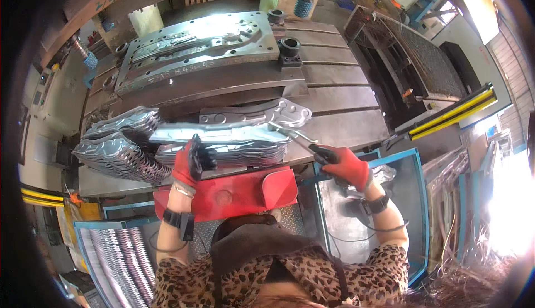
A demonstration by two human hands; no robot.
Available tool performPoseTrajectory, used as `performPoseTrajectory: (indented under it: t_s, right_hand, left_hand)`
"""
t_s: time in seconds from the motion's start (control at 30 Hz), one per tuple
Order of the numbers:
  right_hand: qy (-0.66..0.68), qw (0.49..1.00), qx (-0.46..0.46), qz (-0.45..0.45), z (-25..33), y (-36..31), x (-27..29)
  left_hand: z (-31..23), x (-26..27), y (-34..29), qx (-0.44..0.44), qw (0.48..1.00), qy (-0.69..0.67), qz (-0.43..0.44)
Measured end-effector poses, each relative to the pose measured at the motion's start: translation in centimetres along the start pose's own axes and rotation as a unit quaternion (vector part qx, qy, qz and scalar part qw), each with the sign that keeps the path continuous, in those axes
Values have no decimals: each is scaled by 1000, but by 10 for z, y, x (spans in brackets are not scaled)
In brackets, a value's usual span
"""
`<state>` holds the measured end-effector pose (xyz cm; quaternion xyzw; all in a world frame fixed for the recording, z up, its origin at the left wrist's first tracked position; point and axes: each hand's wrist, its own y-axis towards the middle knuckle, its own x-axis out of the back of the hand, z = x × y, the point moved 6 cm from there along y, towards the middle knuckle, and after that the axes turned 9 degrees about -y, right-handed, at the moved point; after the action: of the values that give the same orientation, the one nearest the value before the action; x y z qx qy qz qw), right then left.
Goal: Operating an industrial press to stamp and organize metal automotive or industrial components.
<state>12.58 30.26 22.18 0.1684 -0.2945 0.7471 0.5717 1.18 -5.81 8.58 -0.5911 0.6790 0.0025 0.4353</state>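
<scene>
My left hand (186, 166), in a red glove, grips the near edge of a long stamped sheet-metal part (223, 135) lying on top of a stack of like parts (234, 153). My right hand (345, 166), also red-gloved, holds a pair of long tongs (295, 136) whose tip touches the right end of the top part (284, 113). Behind the stack sits the press die (200, 46) with its shaped cavity.
More stamped parts (120, 152) are piled at the left on the press bed (334, 102). A red guard (234, 193) lies just before me. Blue-framed bins (412, 196) stand to my right and lower left. A yellow-black bar (454, 113) juts out at right.
</scene>
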Motion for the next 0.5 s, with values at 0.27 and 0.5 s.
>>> performPoseTrajectory:
  t_s: [0.27, 0.5]
  right_hand:
    - [-53, 995, 27, 82, -24, 33, -22]
    - [57, 994, 23, 85, -71, 41, -42]
  left_hand:
    - [-44, -24, -55, -326, 720, 585, -181]
    - [8, -53, -13, -310, 472, 824, -43]
